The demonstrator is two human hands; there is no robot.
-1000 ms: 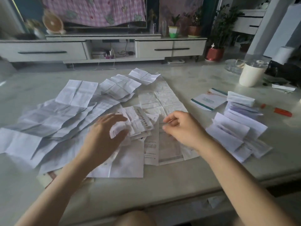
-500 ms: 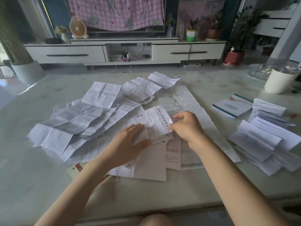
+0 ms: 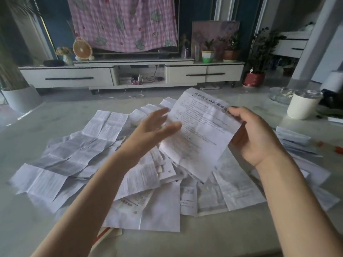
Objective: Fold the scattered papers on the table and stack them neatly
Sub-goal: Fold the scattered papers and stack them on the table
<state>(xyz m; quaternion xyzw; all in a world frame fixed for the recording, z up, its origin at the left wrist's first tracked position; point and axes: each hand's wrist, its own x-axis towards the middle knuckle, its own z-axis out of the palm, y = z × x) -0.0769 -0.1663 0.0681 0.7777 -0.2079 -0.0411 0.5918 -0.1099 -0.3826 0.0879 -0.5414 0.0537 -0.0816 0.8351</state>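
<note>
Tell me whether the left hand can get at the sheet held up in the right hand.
Probably yes. The left hand is open right at the left edge of the sheet, with nothing between them; the right hand pinches only the right edge.

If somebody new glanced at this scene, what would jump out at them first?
First, the printed sheet held up mid-frame above the table, pinched at its right edge by the right hand, with the left hand open at its left edge. Next, the unfolded papers sprawled across the table's middle and left beneath it. Behind, a pink checked cloth hangs above the white cabinet.
</note>
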